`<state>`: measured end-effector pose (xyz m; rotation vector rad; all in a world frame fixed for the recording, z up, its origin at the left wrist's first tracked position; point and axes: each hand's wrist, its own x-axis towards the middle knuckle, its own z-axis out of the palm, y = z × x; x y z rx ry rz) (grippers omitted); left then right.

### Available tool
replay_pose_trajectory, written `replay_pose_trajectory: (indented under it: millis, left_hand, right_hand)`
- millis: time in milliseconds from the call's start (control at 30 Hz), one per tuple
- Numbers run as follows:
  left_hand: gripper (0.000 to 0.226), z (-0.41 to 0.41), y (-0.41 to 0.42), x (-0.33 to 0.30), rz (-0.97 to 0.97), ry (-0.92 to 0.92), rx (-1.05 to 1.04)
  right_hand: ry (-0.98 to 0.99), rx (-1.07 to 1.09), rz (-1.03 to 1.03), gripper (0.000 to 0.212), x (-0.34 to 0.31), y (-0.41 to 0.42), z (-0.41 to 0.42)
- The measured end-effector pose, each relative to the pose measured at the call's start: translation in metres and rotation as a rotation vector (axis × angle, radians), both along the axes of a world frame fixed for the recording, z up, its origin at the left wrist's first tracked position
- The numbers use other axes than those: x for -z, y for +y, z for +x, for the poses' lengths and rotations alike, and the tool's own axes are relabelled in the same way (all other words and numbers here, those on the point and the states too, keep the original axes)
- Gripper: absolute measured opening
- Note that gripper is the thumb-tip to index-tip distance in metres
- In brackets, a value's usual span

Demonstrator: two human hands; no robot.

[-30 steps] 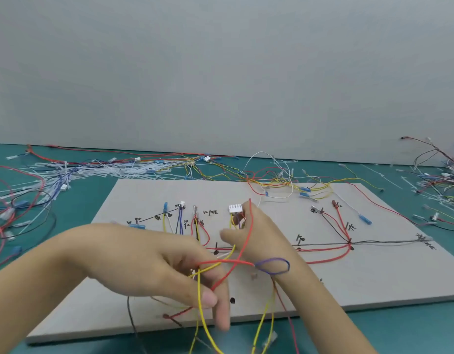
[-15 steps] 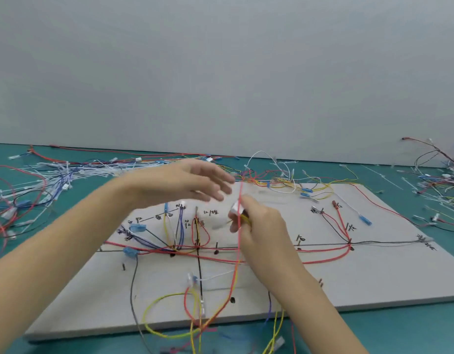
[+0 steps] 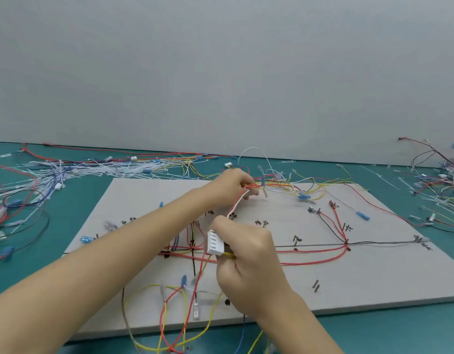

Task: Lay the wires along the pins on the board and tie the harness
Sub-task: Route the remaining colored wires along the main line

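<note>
The white multi-slot connector (image 3: 215, 243) sits above the middle of the grey harness board (image 3: 133, 200), pinched in the right hand (image 3: 248, 267), whose fingers are curled round it and the yellow wire (image 3: 229, 255) that leaves its lower end. A thin white and red wire pair (image 3: 237, 203) rises from this hand to the left hand (image 3: 237, 183), which reaches across to the board's far edge and grips a bundle of red and yellow wires (image 3: 274, 185) with its fingers curled over them.

Beneath the hands, red wires (image 3: 310, 263) run along the board to a junction (image 3: 346, 242) on the right, where dark wires (image 3: 381, 242) and two red leads with dark red terminals (image 3: 331, 203) meet. A black wire (image 3: 193, 261) drops straight toward the near edge. Loose yellow and red loops (image 3: 144, 296) with clear-sleeved terminals (image 3: 196, 311) and a blue terminal (image 3: 184, 279) lie on the near part and hang over the front edge. Black handwritten marks (image 3: 261, 223) and small dark pins (image 3: 315, 287) dot the surface; what the marks say is too blurred to read.

The board rests on a teal table (image 3: 399, 335). A heap of white cable ties (image 3: 118, 169) and mixed wires spreads behind the board's left corner, further tangled wires (image 3: 6, 208) lie at the left, and another pile of wires (image 3: 440, 180) lies at the far right. A plain grey wall (image 3: 220, 72) stands behind.
</note>
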<state>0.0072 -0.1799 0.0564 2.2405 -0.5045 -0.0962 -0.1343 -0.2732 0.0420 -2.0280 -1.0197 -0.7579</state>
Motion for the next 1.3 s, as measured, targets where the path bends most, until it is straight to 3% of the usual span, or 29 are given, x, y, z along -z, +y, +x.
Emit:
replay_pose_trajectory:
  millis: [133,267,367,433,533,667,767,933,1167,1233,1300]
  left_hand:
    - [0.006,0.018,0.016,-0.002,-0.141,0.231,0.01]
    - [0.027,0.032,0.039,-0.001,-0.282,0.487,0.072]
    - [0.035,0.033,0.046,0.0,-0.4,0.613,0.123]
    - [0.035,0.033,0.045,0.001,-0.434,0.628,0.114]
    - [0.034,0.033,0.044,0.002,-0.469,0.637,0.089]
    - [0.03,0.035,0.044,0.009,-0.58,0.631,-0.008]
    - [0.027,0.04,0.043,0.013,-0.696,0.663,-0.113]
    - [0.024,0.04,0.043,0.012,-0.645,0.758,-0.007]
    - [0.017,0.043,0.06,0.014,-0.61,0.664,0.14]
    - [0.022,0.042,0.059,0.017,-0.586,0.647,0.115]
    - [0.029,0.042,0.056,0.02,-0.592,0.613,0.066]
  right_hand:
    - [0.152,0.174,0.171,0.018,0.007,-0.015,0.006]
    - [0.358,0.325,0.453,0.034,0.001,-0.029,0.02]
    - [0.54,0.471,0.287,0.051,0.001,-0.042,0.034]
    - [0.665,0.548,0.095,0.039,0.002,-0.047,0.039]
    - [0.78,0.623,-0.001,0.03,0.001,-0.049,0.037]
    - [0.817,0.549,-0.024,0.042,-0.008,-0.052,0.029]
    - [0.913,0.408,0.012,0.031,-0.019,-0.049,0.017]
    - [0.9,0.413,-0.083,0.027,-0.022,-0.058,0.016]
    - [0.601,0.538,0.173,0.025,-0.004,-0.067,0.025]
    - [0.635,0.577,0.084,0.017,0.003,-0.071,0.032]
    - [0.696,0.653,-0.122,0.025,0.01,-0.074,0.04]
